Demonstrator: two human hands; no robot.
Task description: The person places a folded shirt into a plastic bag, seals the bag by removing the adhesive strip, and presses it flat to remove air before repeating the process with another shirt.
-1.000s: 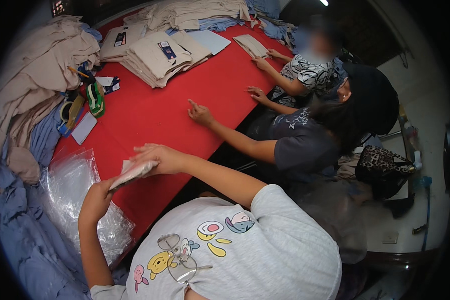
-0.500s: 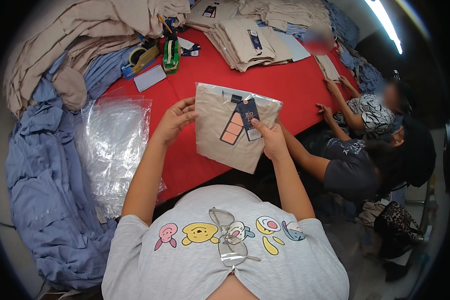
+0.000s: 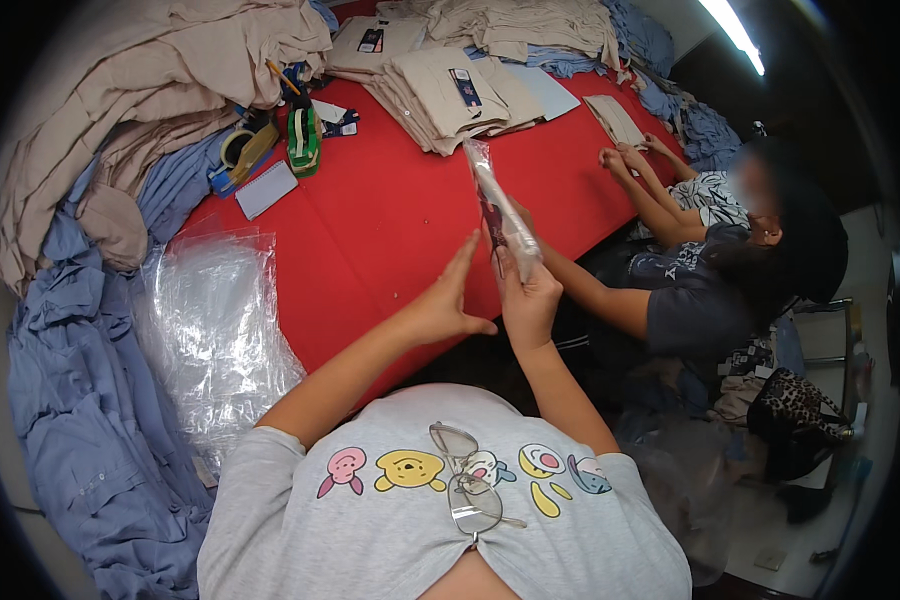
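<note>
A folded beige garment in a clear plastic bag (image 3: 513, 228) is turned almost edge-on above the red table, a dark tag showing on its left side. My right hand (image 3: 530, 305) grips its lower end, with the thumb lying on the left face. Just left of the package, my left hand (image 3: 448, 300) holds nothing; its fingers are stretched upward and the thumb points toward my right wrist. A stack of clear plastic bags (image 3: 215, 330) lies on the left part of the table.
Blue garments (image 3: 100, 440) heap along the left edge, with beige garments (image 3: 190, 60) behind. A green tape dispenser (image 3: 304, 140), a notepad (image 3: 267, 190) and folded beige garments (image 3: 440, 95) lie farther back. Two co-workers sit at right; the nearer one's arm (image 3: 590, 290) reaches close behind the package.
The package has turned from facing me flat to nearly edge-on. My left hand has let go of its left edge and moved right and down, its fingers spreading.
</note>
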